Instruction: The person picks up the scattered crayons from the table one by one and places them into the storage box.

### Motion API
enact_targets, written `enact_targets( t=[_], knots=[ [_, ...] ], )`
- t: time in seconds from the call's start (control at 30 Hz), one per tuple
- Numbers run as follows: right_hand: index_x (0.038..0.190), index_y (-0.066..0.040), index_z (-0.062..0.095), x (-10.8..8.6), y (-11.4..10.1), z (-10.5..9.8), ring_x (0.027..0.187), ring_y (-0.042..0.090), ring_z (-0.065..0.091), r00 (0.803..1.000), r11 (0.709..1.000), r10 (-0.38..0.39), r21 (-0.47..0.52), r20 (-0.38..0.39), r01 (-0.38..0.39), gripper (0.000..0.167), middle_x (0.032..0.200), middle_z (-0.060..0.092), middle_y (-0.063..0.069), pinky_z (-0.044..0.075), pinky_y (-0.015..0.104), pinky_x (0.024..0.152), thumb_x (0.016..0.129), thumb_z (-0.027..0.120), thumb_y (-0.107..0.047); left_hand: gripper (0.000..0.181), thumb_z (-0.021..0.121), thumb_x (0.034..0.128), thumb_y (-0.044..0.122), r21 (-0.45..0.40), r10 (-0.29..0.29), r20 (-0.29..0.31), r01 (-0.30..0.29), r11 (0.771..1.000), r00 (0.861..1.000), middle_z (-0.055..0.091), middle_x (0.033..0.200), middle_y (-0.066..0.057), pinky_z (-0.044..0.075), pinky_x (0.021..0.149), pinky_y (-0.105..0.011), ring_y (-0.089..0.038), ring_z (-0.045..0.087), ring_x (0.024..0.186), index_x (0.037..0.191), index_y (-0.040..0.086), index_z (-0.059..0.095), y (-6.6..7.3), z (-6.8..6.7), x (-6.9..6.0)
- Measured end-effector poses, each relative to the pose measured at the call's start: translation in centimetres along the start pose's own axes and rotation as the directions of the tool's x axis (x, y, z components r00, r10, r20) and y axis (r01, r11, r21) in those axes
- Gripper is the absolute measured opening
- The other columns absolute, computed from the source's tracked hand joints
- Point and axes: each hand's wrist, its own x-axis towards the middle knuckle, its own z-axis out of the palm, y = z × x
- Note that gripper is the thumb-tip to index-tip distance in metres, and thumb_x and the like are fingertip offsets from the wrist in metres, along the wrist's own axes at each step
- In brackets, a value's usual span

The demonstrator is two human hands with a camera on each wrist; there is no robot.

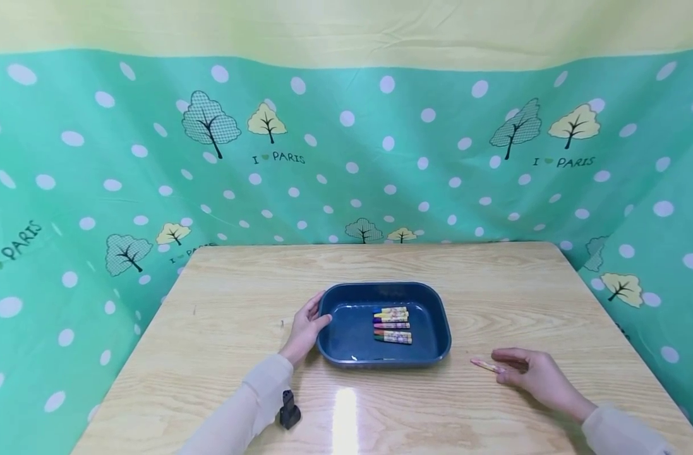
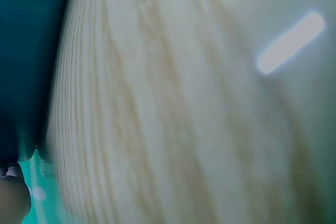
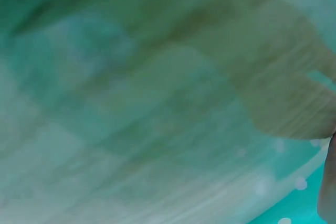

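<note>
In the head view a dark blue rectangular tray [image 1: 337, 344] stands on the wooden table. My left hand [image 1: 305, 328] holds its left end, thumb over the rim. Several crayons [image 1: 393, 338] in printed paper wrappers lie side by side inside the tray, their coloured tips pointing left. To the right of the tray, my right hand [image 1: 536, 377] pinches one crayon [image 1: 484, 364] with a pinkish tip, just over the table. The left wrist view catches the tray's outer wall [image 2: 26, 61] and part of the left hand [image 2: 13, 198]. The right wrist view is mostly blurred tabletop, with part of a finger [image 3: 328, 182].
The light wooden table [image 1: 238, 278] reaches back to a green dotted curtain [image 1: 323, 183] with tree prints, which also hangs at both sides. A small black device [image 1: 289, 411] is beside the left sleeve. Light reflects off the table in front of the tray.
</note>
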Motion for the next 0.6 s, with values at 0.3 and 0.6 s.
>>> enact_targets(
  t=[0.3, 0.6],
  knots=[
    [0.096, -0.013, 0.071, 0.31, -0.25, 0.52, 0.087, 0.011, 0.065, 0.996, 0.988, -0.069, -0.14, -0.058, 0.061, 0.021, 0.097, 0.07, 0.001, 0.054, 0.018, 0.071, 0.076, 0.07, -0.009, 0.059, 0.054, 0.0833, -0.002, -0.001, 0.003, -0.008, -0.003, 1.0, 1.0, 0.037, 0.143, -0.019, 0.034, 0.108, -0.042, -0.034, 0.037, 0.13, 0.139, 0.007, 0.038, 0.06, -0.06, -0.22],
    [0.095, -0.011, 0.071, 0.8, -0.69, 0.29, 0.085, 0.013, 0.066, 0.994, 0.987, -0.081, -0.144, -0.067, 0.071, 0.02, 0.094, 0.07, 0.002, 0.055, 0.022, 0.07, 0.076, 0.07, -0.007, 0.058, 0.054, 0.0843, -0.003, -0.034, -0.005, 0.019, 0.006, 0.999, 1.0, 0.034, 0.144, -0.02, 0.031, 0.109, -0.042, -0.034, 0.035, 0.132, 0.139, 0.005, 0.036, 0.64, -0.12, -0.42]
  ],
)
